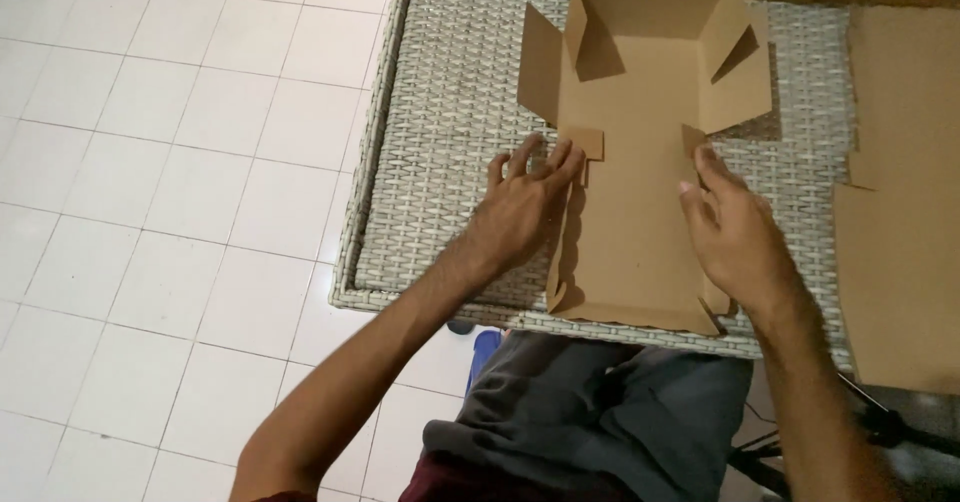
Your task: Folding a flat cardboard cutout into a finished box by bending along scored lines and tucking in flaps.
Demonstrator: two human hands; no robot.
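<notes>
- White floor tiles (170,162) at 9 o'clock; grey woven wicker table (450,112) through the middle of the view.
- Flat-cut brown cardboard box blank (630,202) lying on the table at centre, far end at 12 o'clock already raised into walls and flaps, near end at 6 o'clock resting at the table's front edge.
- Left hand (520,207) lying palm-down at the blank's 9 o'clock edge, fingers spread apart, tips touching the small side tab (585,144); clamped on nothing.
- Right hand (735,232) standing at the 3 o'clock edge, fingers held together and extended, pressed against the long side panel; no pinch visible.
- Both forearms coming in from 6 o'clock, left from 7, right from 5, wrists low over the table.
- Best done, by judgement: pressing evenly along both score lines, lifting the two long sides together, keeping the base flat against the wicker so the creases stay straight.
- Risk, by judgement: uneven pressure buckling the panel off its crease.
- Second flat cardboard sheet (900,212) lying at 3 o'clock, apart from the hands.
- Grey shorts (600,412) at 6 o'clock below the table edge.
</notes>
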